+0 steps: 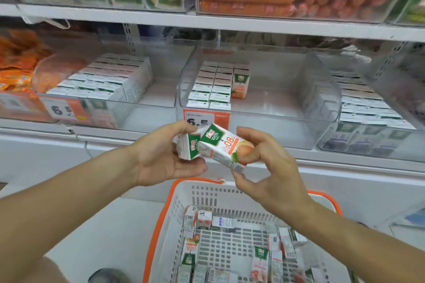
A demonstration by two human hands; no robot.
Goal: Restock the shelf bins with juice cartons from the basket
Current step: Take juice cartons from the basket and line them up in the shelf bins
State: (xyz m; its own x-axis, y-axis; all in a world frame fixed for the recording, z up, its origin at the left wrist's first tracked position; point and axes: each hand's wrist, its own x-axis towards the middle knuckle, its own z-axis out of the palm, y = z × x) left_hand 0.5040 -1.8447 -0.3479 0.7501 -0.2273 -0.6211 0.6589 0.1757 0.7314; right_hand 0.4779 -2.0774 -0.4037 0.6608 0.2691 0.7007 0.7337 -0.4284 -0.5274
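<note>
Two small green-and-white juice cartons (208, 146) clamped in left hand (165, 158) and right hand (264, 167) grips, best slotted upright into the clear plastic bin (264, 108).

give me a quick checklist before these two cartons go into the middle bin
1. Left hand holds its carton: ok.
2. Right hand pinches the peach carton: ok.
3. Free floor space in the middle bin, right of the stacked rows: ok.
4. Path from hands up to the bin unobstructed: ok.
5. Cartons undamaged: cannot tell.
6. More stock in the basket: ok.
</note>
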